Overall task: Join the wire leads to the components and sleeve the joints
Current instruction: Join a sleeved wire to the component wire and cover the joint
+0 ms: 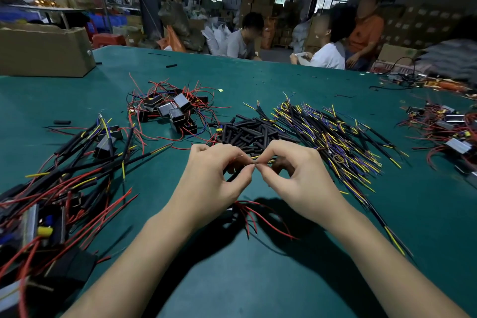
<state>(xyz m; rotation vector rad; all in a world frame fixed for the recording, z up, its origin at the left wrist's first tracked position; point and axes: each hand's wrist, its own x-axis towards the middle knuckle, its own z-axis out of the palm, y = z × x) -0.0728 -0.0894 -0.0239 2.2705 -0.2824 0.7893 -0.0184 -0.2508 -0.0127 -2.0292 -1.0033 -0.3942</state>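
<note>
My left hand (214, 175) and my right hand (296, 175) meet above the green table (258, 279), each pinching a thin wire end (255, 164) between thumb and forefinger, tips touching. Red leads (258, 217) hang below my left palm from a component mostly hidden under it. A black sleeved lead (233, 175) slants under the left fingers. Just beyond the hands lies a heap of short black sleeves (250, 131). Black box components with red wires (173, 111) are piled further back.
A fan of black leads with yellow and blue ends (335, 137) lies at the right. Joined assemblies (64, 175) crowd the left edge. More components (449, 131) sit far right. A cardboard box (44, 51) stands back left. People sit beyond the table.
</note>
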